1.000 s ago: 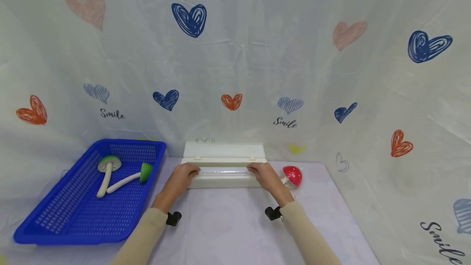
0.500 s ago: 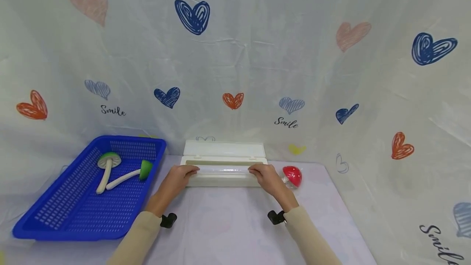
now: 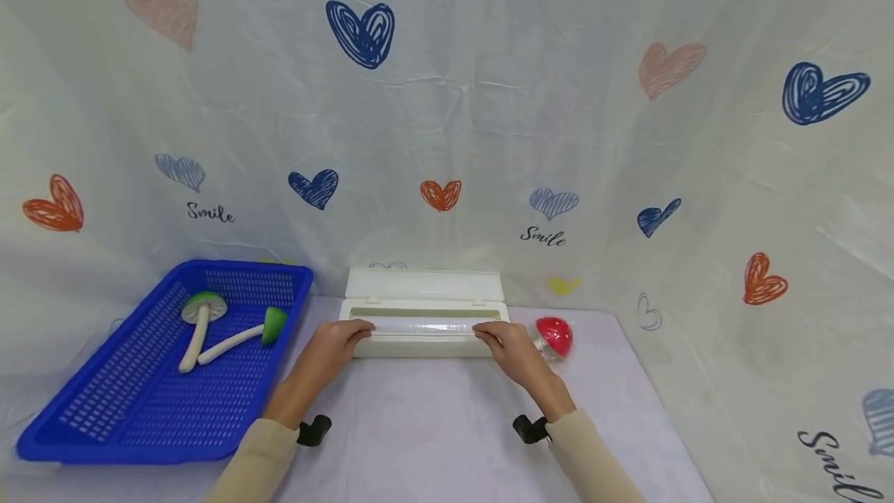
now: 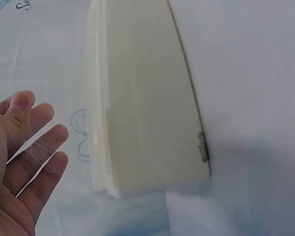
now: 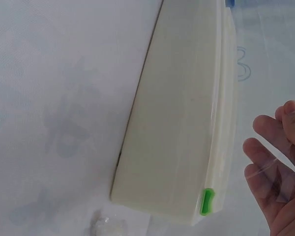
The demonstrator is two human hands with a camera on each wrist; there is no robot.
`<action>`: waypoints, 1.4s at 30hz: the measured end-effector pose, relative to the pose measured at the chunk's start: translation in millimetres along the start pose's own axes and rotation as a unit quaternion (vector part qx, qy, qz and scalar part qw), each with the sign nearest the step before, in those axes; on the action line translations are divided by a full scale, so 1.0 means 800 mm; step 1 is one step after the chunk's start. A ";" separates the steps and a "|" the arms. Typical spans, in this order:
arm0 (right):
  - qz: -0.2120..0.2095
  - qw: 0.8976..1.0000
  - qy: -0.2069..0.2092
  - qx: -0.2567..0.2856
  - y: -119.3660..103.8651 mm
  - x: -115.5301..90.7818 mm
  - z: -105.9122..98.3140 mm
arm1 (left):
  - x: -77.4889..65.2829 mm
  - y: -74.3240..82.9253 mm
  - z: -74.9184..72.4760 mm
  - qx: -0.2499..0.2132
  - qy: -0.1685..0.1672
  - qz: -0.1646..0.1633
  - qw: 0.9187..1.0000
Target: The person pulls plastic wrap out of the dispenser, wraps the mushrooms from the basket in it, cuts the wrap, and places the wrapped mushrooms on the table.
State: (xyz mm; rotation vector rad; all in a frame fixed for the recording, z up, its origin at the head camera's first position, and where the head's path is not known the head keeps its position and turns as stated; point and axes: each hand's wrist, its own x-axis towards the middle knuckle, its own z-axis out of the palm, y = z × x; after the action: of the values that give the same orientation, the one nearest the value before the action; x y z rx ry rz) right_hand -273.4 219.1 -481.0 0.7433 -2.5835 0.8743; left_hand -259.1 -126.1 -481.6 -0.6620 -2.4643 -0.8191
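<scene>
A white cling film dispenser box [image 3: 422,347] stands at the back of the table, its lid [image 3: 424,284] raised against the curtain. Above its front part, clear cling film [image 3: 424,325] stretches between both hands. My left hand [image 3: 331,348] pinches the film's left corner between thumb and forefinger; the other fingers are apart, with film lying over them in the left wrist view. At the opposite corner my right hand [image 3: 518,349] pinches the film the same way. The right wrist view shows a green slider [image 5: 207,201] at the box's end.
A blue basket [image 3: 126,455] on the left contains two green-capped toy mushrooms, one with its cap facing up [image 3: 202,309]. Right of the box lies a red-capped mushroom [image 3: 555,337] in clear wrap. A heart-printed curtain [image 3: 447,115] closes off the back and sides.
Both hands have drawn slightly back from the box toward me, with the film still between them. The wrists have spread a little wider. Box, basket and mushrooms stay put.
</scene>
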 end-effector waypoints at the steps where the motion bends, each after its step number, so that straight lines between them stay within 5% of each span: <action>1: -0.006 1.000 0.005 -0.001 -0.001 -0.002 -0.001 | -0.001 0.002 -0.001 0.003 0.005 0.003 1.000; 11: -0.039 0.997 0.072 -0.011 -0.006 -0.007 -0.013 | 0.004 0.021 -0.011 0.009 0.031 0.028 0.999; 21: -0.050 0.995 0.086 -0.013 -0.011 -0.007 -0.019 | 0.005 0.026 -0.016 0.023 0.074 0.076 0.994; 34: -0.085 0.994 0.061 -0.002 -0.020 -0.010 -0.040 | 0.006 0.038 -0.042 0.046 0.030 0.072 0.996; 42: -0.104 0.992 0.072 0.003 -0.028 -0.008 -0.045 | 0.004 0.041 -0.052 0.052 0.042 0.084 0.994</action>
State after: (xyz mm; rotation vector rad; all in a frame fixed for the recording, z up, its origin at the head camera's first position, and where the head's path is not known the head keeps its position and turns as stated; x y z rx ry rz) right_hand -251.0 228.8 -445.4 0.8972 -2.3287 0.8390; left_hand -231.5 -128.5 -436.1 -0.7689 -2.3218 -0.6359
